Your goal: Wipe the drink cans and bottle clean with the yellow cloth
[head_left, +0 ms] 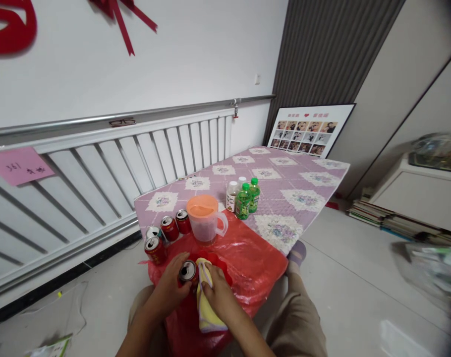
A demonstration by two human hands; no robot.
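While the left hand [173, 280] is gripping a can [188, 270], thumb and fingers spread around its side, the right hand [220, 291] is pinching a yellow cloth [209, 313] between thumb and fingers, the cloth touching the can's right side; the can is standing at a red dish [227, 275], the hands hiding whether it is inside; a red sheet [258, 258] is covering the near end of the table [303, 200]; a lidded jug [204, 227] is standing just beyond; four other cans [169, 229] are standing left of it, four bottles [243, 203] to its right.
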